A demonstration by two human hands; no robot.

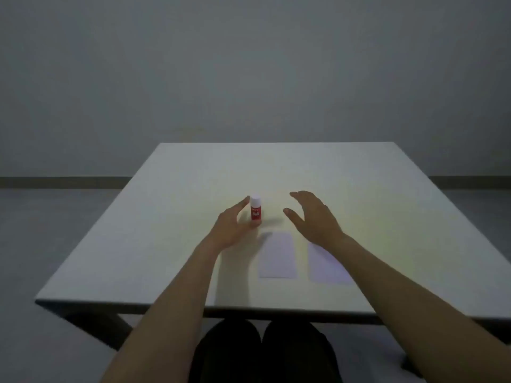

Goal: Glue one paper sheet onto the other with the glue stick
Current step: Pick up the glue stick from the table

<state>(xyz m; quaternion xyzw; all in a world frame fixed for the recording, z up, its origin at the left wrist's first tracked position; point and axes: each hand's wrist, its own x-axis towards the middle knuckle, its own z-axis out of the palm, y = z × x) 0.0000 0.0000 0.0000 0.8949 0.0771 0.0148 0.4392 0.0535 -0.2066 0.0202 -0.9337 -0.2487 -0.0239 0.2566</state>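
two pale sheets lie flat side by side on the table (166,217), one (278,255) nearest, the other (327,265) partly under the right wrist. the left hand (231,226) is cupped, fingers spread, fingertips just beside the upright glue stick (255,210), red with a white cap. the right hand (311,215) hovers with fingers apart, holding nothing.

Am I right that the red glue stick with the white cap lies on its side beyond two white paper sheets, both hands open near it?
Not quite. In the head view the red glue stick with the white cap stands upright beyond the two white paper sheets. Both the left hand and right hand are open near it.
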